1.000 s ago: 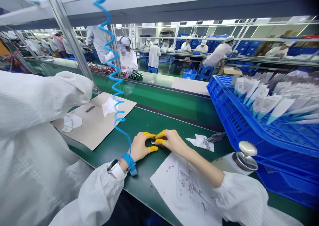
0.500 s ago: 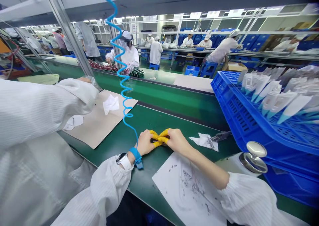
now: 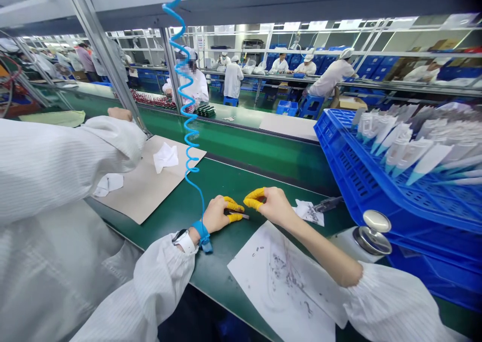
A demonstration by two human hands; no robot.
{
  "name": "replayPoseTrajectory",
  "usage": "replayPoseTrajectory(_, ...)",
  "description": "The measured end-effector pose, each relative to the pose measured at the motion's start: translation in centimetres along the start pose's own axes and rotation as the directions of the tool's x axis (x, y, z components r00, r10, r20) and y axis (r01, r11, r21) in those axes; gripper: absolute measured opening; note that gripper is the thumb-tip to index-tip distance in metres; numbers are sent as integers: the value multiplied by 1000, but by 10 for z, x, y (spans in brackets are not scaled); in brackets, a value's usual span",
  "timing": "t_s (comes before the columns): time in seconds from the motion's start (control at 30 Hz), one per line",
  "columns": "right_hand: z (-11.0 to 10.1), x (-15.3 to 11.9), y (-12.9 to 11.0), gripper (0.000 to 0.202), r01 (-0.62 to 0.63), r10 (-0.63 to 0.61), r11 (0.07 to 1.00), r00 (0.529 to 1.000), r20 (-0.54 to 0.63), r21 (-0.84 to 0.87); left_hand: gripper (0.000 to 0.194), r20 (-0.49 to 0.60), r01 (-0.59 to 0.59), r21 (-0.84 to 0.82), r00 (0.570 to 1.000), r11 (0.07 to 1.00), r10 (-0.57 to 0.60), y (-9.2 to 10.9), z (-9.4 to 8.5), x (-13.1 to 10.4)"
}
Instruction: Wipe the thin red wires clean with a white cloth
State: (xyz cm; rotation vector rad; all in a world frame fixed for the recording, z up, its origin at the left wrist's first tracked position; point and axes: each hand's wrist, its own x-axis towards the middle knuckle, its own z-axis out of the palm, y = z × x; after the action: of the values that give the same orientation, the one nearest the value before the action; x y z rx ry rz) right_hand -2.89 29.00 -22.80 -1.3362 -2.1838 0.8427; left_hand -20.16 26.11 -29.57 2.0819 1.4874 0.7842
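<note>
Pinching a small dark strip [image 3: 238,214] lying sideways, the left hand [image 3: 218,214] grips; right hand [image 3: 271,205] curls empty.

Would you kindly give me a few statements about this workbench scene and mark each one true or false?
1. The left hand holds a small dark part on the green mat. True.
2. The right hand grips that part too. False: it is lifted clear of it.
3. A blue coiled cord runs to the left wrist strap. True.
4. The blue crate holds bottles. False: it holds white tubes.
</note>
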Motion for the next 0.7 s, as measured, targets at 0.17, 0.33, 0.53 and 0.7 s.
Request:
replayPoseTrajectory(0.17, -19, -12, -3, 18, -45, 46, 997, 999, -8, 63, 39, 4, 26, -28, 1000, 999, -26, 5, -14, -6)
replayPoseTrajectory(0.33, -37, -29, -11, 18, -122, 124, 973, 992, 2, 198, 46, -113, 118, -39, 986, 992, -122, 9, -28, -26)
replayPoseTrajectory(0.53, -51, -54, -17, 32, -236, 243, 865, 969, 43, 443, 17, -363, 247, -105, 892, 963, -268, 20, -23, -79)
replayPoseTrajectory(0.7, -60, -74, -23, 26, -252, 242, 793, 966, 94, 554, 16, -383, 75, -197, 912, 978, -147, 57, -12, -112)
